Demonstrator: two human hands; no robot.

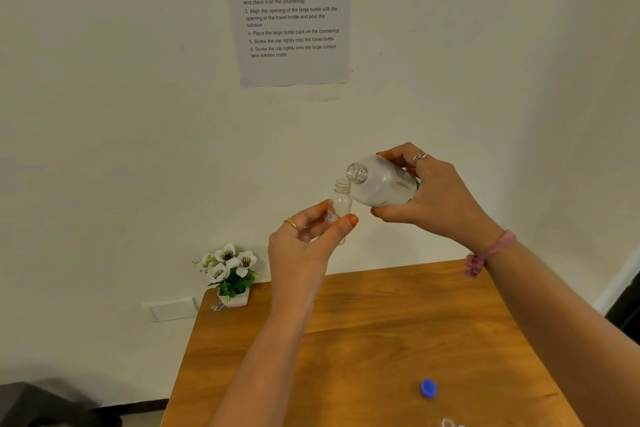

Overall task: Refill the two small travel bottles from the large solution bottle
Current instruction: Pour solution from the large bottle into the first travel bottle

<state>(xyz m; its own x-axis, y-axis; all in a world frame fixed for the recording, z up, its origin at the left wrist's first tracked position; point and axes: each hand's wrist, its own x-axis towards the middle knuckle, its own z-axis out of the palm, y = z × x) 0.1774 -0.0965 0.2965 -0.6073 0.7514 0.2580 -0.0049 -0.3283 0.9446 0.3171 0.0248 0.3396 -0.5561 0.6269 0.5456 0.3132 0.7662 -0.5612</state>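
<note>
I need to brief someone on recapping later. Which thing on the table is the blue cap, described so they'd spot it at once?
Start at the wooden table and look to its near right part. The blue cap lies there alone, the only bright blue thing in view.

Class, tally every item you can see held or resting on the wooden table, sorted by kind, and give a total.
Bottles, both held: 2 (large bottle, small travel bottle)
Blue caps: 1
Potted flowers: 1
Unclear clear item at bottom edge: 1
Total: 5
</note>
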